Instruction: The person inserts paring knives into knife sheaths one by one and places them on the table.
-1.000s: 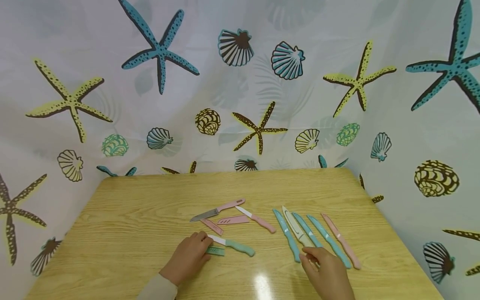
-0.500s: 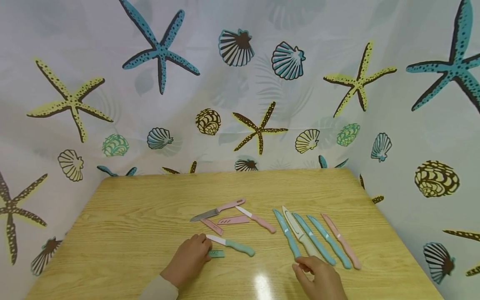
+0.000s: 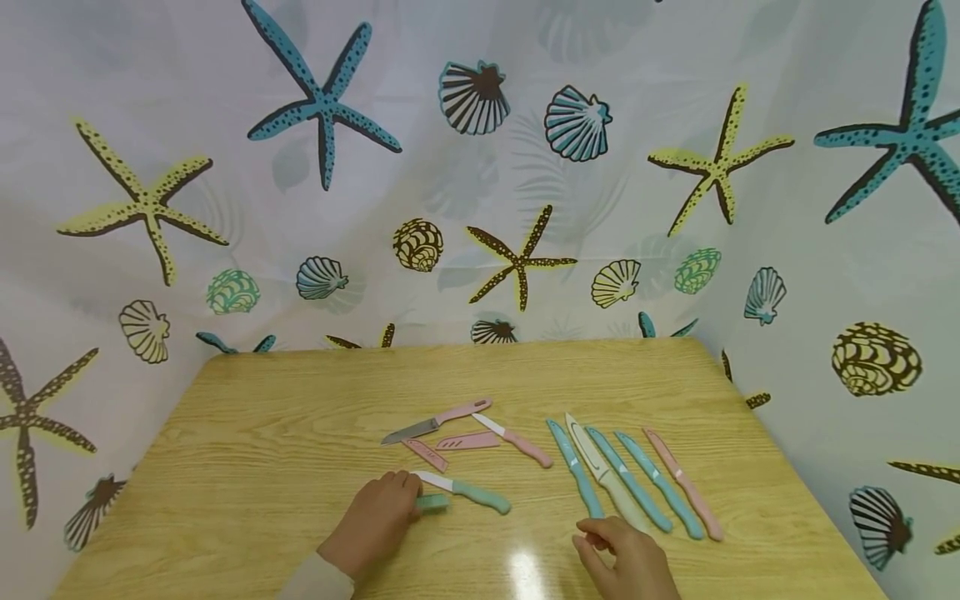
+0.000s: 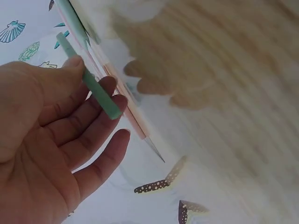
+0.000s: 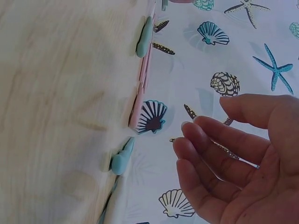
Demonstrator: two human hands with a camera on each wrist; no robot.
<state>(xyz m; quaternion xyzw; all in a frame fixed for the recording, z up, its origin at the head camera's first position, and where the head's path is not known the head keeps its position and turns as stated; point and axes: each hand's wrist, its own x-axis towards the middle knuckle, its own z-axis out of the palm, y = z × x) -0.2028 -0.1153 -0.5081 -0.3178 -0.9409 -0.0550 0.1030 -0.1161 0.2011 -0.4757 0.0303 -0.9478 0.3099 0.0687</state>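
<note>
My left hand [image 3: 378, 518] pinches a small green knife sheath [image 4: 88, 77] between thumb and fingers. In the head view the sheath's end sticks out to the right of the fingers. Just beyond it lies a green-handled paring knife [image 3: 480, 497] with a bare white blade pointing left. My right hand [image 3: 628, 560] holds nothing; its fingers are loosely bent with the thumb apart. It is near the handle ends of a blue sheathed knife [image 3: 577, 471] and a cream sheathed knife [image 3: 603, 467].
Farther back lie a pink-handled knife with a grey blade [image 3: 438, 419], a pink-handled knife with a white blade [image 3: 517, 442] and two pink sheaths, one long [image 3: 468, 441] and one short [image 3: 426, 455]. More blue knives and a pink knife [image 3: 684, 485] line the right of the wooden table [image 3: 285, 400].
My left fingers have gripped the green sheath, which has turned from lying flat to tilted up. My right hand has drawn left and nearer, away from the knife handles.
</note>
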